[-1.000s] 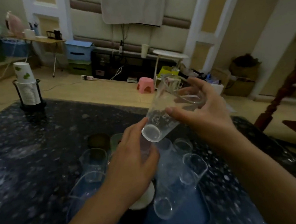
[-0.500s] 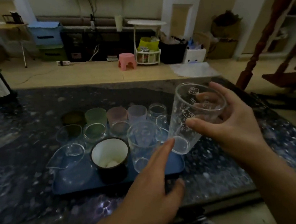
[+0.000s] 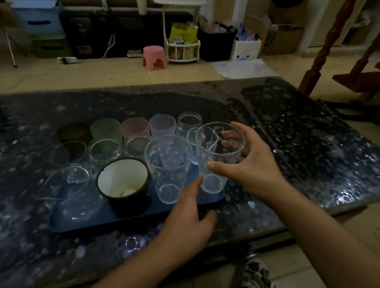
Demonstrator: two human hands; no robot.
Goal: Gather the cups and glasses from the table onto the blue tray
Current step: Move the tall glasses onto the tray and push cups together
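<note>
While the right hand [image 3: 245, 168] clasps the printed glass [image 3: 218, 155] upright, mouth up, its base sits at the right front corner of the blue tray [image 3: 133, 214], beside another tall glass [image 3: 169, 167]. The left hand [image 3: 189, 216], fingers loosely spread and empty, nearly touches the base.

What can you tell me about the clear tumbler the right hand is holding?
The clear tapered tumbler with printed cartoon cats looks like thin glass or plastic, and it is empty. It stands nearly upright, its base at the right end of the blue tray, whether touching it I cannot tell. The right hand wraps its side; the left hand has a fingertip near its base.
</note>
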